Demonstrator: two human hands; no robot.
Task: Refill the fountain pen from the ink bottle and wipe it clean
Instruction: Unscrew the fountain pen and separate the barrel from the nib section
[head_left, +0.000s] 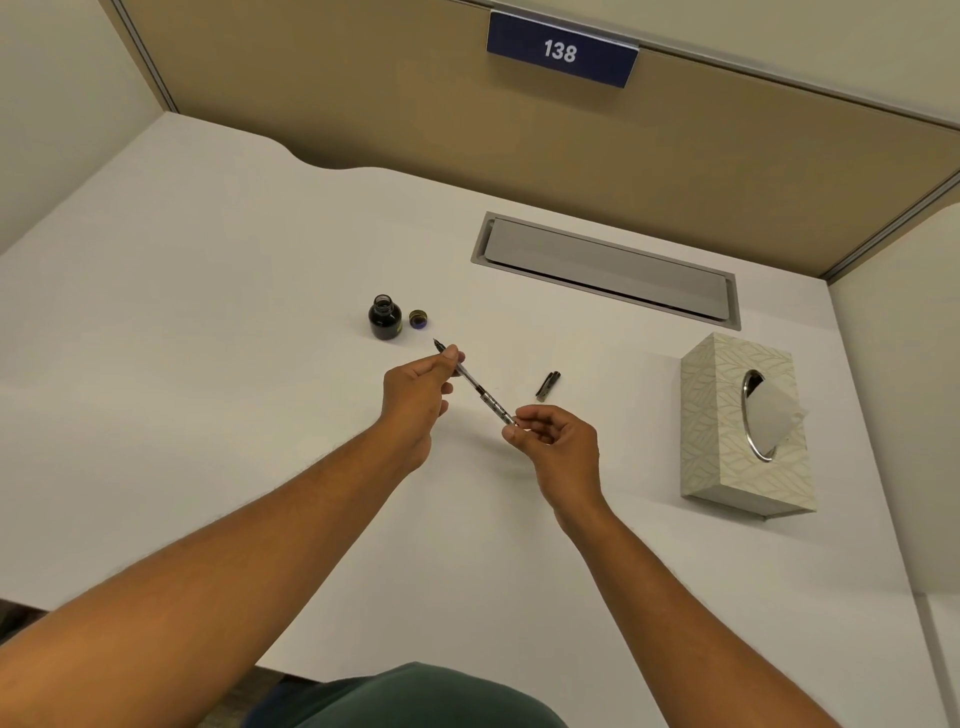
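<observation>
The right hand (558, 441) pinches the rear end of the fountain pen (480, 391); the left hand (418, 397) grips it near the nib, above the desk (208, 338). Beyond the left hand stand the open ink bottle (385, 317) and its cap (418, 318). A tissue box (727, 467) sits right of the right hand.

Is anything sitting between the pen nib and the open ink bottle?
Nothing visible. The fountain pen, held by both hands, points its nib toward the ink bottle; the bottle cap sits just right of that path.
</observation>
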